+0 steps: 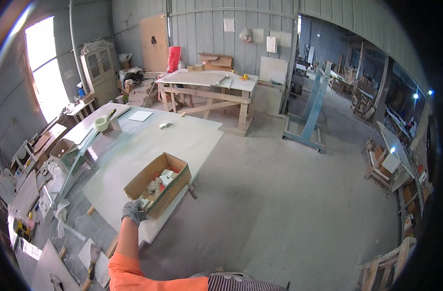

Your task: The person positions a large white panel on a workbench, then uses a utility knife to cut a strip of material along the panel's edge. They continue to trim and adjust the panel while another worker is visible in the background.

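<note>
On the pale slab, by its right edge: an open-topped cardboard box, set askew, one long wall close along that edge; whether its base rests or is lifted, I cannot tell.
Left hand: grey-gloved, clamped on the box's near end.
Right hand: out of view; its grip I cannot tell.
Box contents: white and greyish pieces, below the rim.
Slab's far part: a white tile, a small metal piece and a pale green round-headed tool, all well apart from the box.
Floor: a broad grey stretch running from the slab's right edge toward the cluttered right side.
Floor's bounds: a blue frame farther off, a wooden frame at lower right.
</note>
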The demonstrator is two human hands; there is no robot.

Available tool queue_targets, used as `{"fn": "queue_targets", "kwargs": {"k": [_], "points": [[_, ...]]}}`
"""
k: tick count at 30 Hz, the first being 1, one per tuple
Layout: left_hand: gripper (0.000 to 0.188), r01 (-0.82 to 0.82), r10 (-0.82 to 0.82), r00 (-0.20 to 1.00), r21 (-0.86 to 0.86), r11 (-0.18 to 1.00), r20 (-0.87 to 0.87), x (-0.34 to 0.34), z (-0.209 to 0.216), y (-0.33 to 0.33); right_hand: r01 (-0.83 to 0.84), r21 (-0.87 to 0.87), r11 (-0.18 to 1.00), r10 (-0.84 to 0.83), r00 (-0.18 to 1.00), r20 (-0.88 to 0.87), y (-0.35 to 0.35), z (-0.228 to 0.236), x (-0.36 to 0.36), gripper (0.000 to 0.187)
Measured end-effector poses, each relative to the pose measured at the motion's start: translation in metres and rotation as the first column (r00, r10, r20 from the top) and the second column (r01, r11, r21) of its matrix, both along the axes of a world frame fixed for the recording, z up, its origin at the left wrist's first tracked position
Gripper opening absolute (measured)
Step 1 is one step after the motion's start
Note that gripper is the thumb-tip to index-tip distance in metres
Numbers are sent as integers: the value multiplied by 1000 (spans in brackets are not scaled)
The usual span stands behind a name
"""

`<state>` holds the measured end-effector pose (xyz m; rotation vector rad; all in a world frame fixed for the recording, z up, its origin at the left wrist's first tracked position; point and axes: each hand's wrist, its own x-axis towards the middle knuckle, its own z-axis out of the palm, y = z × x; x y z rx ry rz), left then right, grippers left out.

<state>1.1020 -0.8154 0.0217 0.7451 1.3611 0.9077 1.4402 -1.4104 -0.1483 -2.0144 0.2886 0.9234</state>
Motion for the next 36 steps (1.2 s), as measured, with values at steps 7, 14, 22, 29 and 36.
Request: {"fn": "queue_targets", "kwargs": {"k": [7, 14, 22, 29, 36], "points": [[13, 79, -79, 997, -13, 997, 8, 132, 0, 97, 115, -25, 993, -117, 991, -62, 60, -41, 137, 17], [16, -13, 15, 1000, 64, 998, -21, 245, -1, 152, -20, -69, 997, 12, 993, -114, 163, -72, 340, 15], [58, -6, 514, 566, 620, 785, -645, 290, 24, 222, -220, 20, 975, 221, 973, -59, 313, -140, 653, 14], [72, 223, 110, 630, 315, 923, -769, 283, 62, 384, -289, -26, 957, 288, 935, 206, 526, -149, 760, 24], [88, 101, -250, 235, -232, 967, -939, 313, 2, 502, -551, -113, 827, 543, 834, -96, 659, -85, 679, 23]]}}
